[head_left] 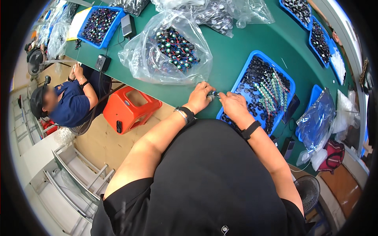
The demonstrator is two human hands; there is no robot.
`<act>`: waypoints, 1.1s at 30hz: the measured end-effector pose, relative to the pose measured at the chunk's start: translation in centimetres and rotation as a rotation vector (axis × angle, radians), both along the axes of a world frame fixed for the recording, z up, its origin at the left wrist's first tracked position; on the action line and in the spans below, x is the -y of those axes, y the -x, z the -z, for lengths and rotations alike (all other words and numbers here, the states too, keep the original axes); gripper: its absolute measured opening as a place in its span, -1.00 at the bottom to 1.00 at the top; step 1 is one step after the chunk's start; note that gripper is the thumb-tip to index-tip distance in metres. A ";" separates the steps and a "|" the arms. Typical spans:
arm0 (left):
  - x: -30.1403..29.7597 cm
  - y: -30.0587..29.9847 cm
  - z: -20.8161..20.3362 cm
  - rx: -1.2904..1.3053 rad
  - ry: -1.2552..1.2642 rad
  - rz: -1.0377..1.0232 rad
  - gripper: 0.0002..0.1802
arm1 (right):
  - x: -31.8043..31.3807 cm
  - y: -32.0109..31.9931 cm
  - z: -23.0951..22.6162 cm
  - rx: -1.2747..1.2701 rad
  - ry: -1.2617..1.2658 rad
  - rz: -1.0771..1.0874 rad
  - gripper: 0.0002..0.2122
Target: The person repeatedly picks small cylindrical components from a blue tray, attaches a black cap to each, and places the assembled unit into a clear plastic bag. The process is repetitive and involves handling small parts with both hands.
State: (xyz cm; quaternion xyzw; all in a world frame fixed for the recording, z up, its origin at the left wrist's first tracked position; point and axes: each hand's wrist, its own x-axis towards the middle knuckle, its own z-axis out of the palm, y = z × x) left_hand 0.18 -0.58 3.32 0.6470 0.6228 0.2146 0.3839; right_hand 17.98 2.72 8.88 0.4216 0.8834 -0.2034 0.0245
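My left hand (200,97) and my right hand (234,105) meet over the table's near edge, fingers pinched. Between their fingertips is a small dark round part (213,94), gripped from both sides; its details are too small to make out. Right beside my right hand lies a blue tray (242,83) holding many black round caps (258,70) and a bundle of small green round boards with red wires (271,92). Beyond my left hand, a clear plastic bag (138,59) contains black round parts with red and blue wires (177,49).
More blue trays of small parts stand at the far left (111,28) and far right (308,21) of the green table (232,43). Bags of parts (220,19) lie at the back. On the left, another person (75,100) sits near a red stool (130,108).
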 end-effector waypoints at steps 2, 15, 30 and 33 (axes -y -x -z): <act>-0.1 0.0 -0.1 -0.003 0.007 -0.001 -0.65 | -0.4 0.9 -0.7 0.042 -0.042 -0.082 -0.86; 0.5 0.5 3.6 -0.024 -0.045 0.003 -0.73 | -1.5 10.6 0.2 0.650 0.106 -0.500 -0.81; 0.5 0.8 0.7 0.093 -0.072 -0.024 -0.60 | -2.7 3.6 -3.4 0.257 -0.058 -0.384 -0.91; 0.6 1.1 1.1 0.359 0.193 -0.087 -0.66 | -2.2 -1.0 -4.1 0.089 -0.066 0.096 -0.90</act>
